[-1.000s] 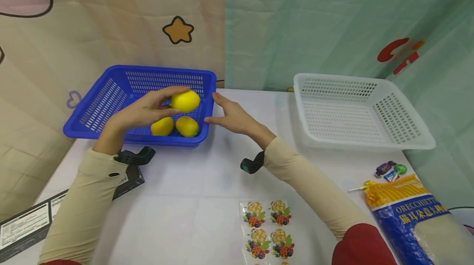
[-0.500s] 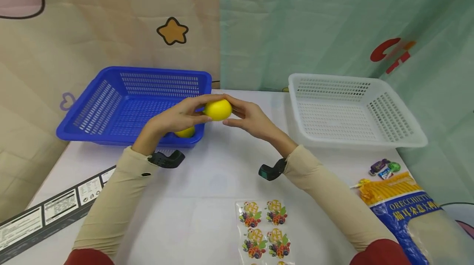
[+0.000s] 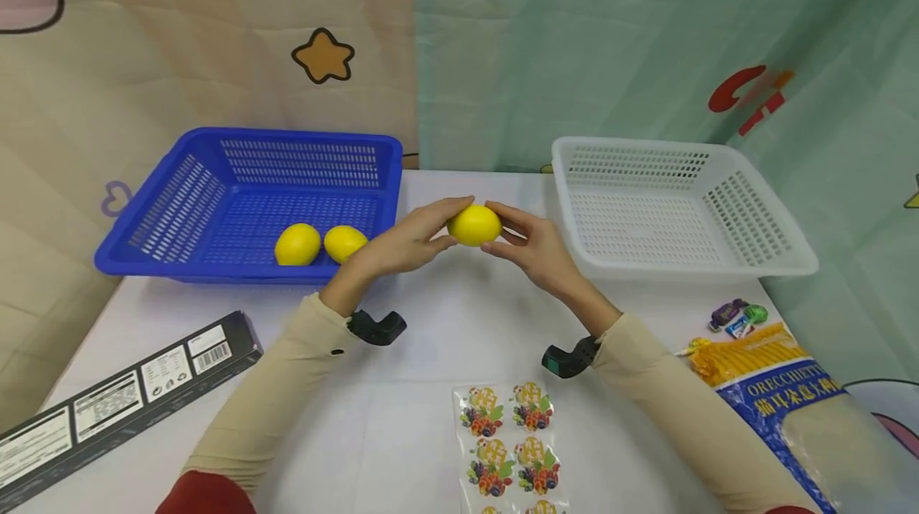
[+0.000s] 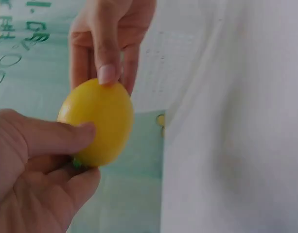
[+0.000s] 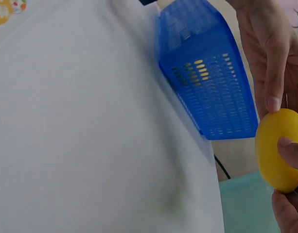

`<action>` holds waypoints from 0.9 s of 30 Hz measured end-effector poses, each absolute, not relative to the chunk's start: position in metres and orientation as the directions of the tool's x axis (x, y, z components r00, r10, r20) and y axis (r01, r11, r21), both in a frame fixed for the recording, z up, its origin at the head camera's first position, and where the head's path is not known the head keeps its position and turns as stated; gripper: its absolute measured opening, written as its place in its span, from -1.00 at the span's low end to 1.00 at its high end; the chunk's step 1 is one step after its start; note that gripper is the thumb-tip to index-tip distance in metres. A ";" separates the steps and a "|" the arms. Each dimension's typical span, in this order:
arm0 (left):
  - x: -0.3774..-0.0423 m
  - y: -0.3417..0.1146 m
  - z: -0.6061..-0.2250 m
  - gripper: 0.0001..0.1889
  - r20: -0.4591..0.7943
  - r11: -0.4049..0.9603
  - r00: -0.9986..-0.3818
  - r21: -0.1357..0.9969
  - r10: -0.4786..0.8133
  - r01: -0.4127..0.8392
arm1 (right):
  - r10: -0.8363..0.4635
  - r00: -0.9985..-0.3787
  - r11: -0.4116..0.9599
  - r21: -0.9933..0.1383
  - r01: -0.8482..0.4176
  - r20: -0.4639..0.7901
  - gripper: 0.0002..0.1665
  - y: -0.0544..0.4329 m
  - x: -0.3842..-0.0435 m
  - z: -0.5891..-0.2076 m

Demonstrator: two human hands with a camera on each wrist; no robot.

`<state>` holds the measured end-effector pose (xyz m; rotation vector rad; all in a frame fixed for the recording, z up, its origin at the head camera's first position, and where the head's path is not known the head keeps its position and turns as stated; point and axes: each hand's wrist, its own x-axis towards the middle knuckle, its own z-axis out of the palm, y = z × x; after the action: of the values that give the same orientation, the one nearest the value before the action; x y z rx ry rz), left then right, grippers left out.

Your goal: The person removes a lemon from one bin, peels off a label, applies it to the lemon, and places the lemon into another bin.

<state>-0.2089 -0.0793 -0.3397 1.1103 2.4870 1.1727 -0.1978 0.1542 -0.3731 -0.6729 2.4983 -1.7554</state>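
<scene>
A yellow lemon (image 3: 475, 226) is held above the white table between the two baskets. My left hand (image 3: 412, 241) grips its left end, and my right hand (image 3: 531, 247) pinches the right end. In the left wrist view, the left thumb lies across the lemon (image 4: 102, 119) with fingers beneath it, while the right thumb meets its far end. The right wrist view has the right thumb pressed on the lemon (image 5: 277, 150). Two more lemons, one (image 3: 297, 244) beside the other (image 3: 345, 242), lie in the blue basket (image 3: 247, 268), the second partly behind my left hand.
A white basket (image 3: 689, 268) stands at the right. Below it are wrapped candies (image 3: 738, 318) and an orecchiette bag (image 3: 797, 402). A fruit sticker sheet (image 3: 508, 450) lies at the front, and a long black box (image 3: 143, 390) at the left. A curtain (image 3: 502, 59) hangs behind.
My left hand has carried the lemon rightward out of the blue basket. My right hand has moved right from the basket's rim and now grips the lemon too.
</scene>
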 end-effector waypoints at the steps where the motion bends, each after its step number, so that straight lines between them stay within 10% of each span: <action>1: -0.208 -0.074 -0.343 -0.40 0.155 0.428 -0.706 0.699 0.691 0.572 | -0.344 -0.913 0.296 -0.897 -0.328 0.220 -0.27 0.156 -0.197 -0.376; 27: -0.211 -0.051 -0.398 -0.41 0.048 0.525 -0.726 0.659 0.686 0.539 | -0.328 -0.940 0.640 -0.710 -0.295 0.095 -0.11 0.176 -0.166 -0.407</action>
<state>-0.2108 -0.0513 -0.3982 1.0395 2.5465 0.9869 -0.1659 0.1760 -0.4068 -0.5329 2.8057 -1.2028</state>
